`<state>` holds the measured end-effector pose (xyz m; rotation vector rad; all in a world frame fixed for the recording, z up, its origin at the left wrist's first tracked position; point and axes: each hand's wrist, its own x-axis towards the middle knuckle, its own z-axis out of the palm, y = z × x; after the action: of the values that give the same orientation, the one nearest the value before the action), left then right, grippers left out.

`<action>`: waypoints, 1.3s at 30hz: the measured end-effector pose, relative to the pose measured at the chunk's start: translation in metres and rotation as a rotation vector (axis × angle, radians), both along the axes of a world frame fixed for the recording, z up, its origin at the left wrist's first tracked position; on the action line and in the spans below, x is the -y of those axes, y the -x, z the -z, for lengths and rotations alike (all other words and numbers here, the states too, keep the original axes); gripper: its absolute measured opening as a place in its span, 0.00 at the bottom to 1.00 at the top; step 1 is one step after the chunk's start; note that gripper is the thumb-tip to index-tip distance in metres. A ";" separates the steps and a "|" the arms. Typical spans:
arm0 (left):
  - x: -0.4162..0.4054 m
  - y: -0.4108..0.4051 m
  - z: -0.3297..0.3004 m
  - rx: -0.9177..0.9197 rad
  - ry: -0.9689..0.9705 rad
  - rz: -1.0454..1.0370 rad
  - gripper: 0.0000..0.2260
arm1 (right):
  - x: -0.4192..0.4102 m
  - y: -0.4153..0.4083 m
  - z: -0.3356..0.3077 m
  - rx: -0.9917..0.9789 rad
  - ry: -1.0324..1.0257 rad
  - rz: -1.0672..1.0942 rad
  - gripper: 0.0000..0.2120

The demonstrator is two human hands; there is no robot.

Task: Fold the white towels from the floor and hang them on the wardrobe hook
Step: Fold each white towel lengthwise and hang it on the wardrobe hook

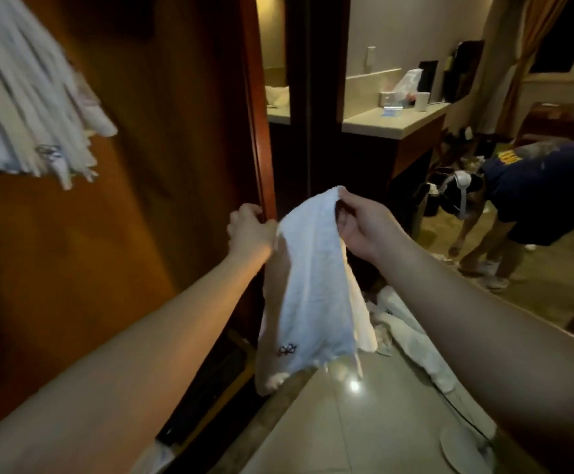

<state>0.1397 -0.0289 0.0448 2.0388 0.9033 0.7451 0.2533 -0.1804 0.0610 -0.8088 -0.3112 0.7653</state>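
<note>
The room is dim and warm-toned. A small glare spot shines on the floor tiles below the right hand. The hanging fabric up left of the left hand is motion-blurred. Edges bow from the wide lens; forearms near the camera look soft.

White towel, doubled over, is hanging lengthwise in the air beside the wardrobe door; a small dark embroidered mark is showing near its lower edge. More white towels are lying crumpled on the floor below.
</note>
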 end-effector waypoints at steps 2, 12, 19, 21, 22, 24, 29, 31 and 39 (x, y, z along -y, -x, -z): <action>0.016 0.028 -0.012 0.090 -0.126 0.175 0.10 | -0.016 0.031 -0.008 0.019 0.019 0.028 0.09; 0.023 0.102 -0.002 -0.035 -0.243 0.094 0.11 | -0.050 0.123 -0.020 0.100 0.123 0.058 0.11; 0.015 0.126 -0.004 -0.140 -0.259 -0.046 0.04 | -0.052 0.141 -0.026 0.170 0.127 0.022 0.06; 0.007 0.132 -0.009 -0.192 -0.307 -0.104 0.03 | -0.050 0.138 -0.026 0.198 0.127 0.035 0.04; 0.002 0.136 -0.012 -0.225 -0.343 -0.130 0.07 | -0.049 0.136 -0.026 0.201 0.129 0.051 0.04; -0.009 0.144 -0.016 -0.308 -0.410 -0.150 0.15 | -0.046 0.130 -0.023 0.186 0.133 0.090 0.04; -0.020 0.155 -0.013 -0.443 -0.547 -0.160 0.11 | -0.047 0.124 -0.016 0.173 0.153 0.107 0.08; -0.028 0.159 -0.010 -0.473 -0.525 -0.175 0.10 | -0.048 0.120 -0.016 0.116 0.142 0.167 0.07; -0.056 0.184 -0.010 -0.423 -0.124 -0.017 0.13 | -0.042 0.084 -0.012 -0.013 0.145 0.261 0.01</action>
<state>-0.0447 0.0272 0.0553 2.3500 1.1321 0.3878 0.1689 -0.1380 0.0732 -0.9594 -0.1353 0.5517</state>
